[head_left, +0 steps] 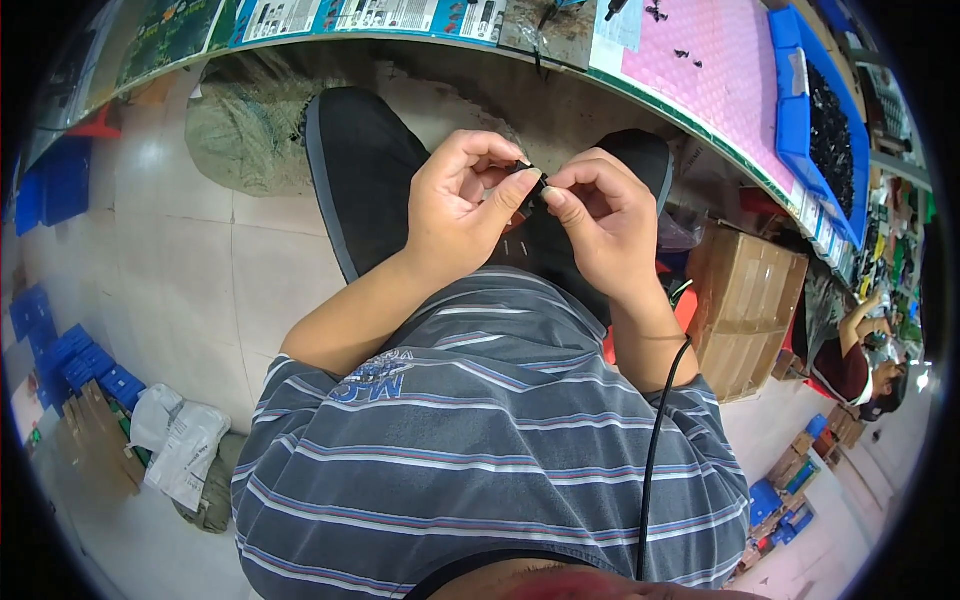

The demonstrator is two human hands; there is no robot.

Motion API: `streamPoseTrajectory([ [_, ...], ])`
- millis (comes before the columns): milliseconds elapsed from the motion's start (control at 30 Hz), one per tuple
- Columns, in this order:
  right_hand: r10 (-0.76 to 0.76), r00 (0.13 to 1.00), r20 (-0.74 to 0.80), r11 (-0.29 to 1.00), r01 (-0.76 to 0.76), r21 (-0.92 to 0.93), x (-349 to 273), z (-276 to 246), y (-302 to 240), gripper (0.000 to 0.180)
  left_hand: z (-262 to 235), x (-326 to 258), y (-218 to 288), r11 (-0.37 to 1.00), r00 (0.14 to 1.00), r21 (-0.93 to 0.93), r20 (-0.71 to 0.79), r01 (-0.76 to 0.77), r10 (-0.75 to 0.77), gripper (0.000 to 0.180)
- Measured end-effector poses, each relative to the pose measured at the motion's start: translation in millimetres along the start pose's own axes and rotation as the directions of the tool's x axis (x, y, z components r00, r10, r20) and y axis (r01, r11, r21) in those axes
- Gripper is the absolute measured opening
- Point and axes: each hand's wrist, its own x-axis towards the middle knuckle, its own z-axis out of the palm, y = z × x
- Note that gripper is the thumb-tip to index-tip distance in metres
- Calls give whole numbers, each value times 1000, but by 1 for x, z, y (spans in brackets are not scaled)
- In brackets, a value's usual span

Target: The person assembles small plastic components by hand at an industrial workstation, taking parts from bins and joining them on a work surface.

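Note:
My left hand [462, 205] and my right hand [600, 215] meet over my lap, fingertips pinched together on one small black part [531, 186]. Most of the part is hidden by the fingers, so its shape cannot be made out. Both hands are held above my dark trousers [365, 170], below the edge of the workbench [560, 60]. My striped grey shirt [480, 440] fills the lower middle of the view.
A pink mat [710, 70] with a few small black parts lies on the bench. A blue bin [795, 130] of black parts stands at its right. A cardboard box [745, 305] sits on the floor to my right, blue crates [75, 360] to my left. Another person [860, 350] sits at far right.

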Motion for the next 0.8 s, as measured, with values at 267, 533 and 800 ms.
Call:
streamPoseTrajectory([
  [267,73,996,46,997,-74,32,-2,2,1,7,-5,-6,-9,995,996,57,18,-85,84,22],
  [533,143,985,96,974,-158,164,-5,6,3,6,-8,-12,-7,990,996,107,14,-94,93,22],
  [800,110,985,130,918,-151,368,-12,5,4,12,-12,-13,-3,999,997,-30,-77,30,-32,21],
])
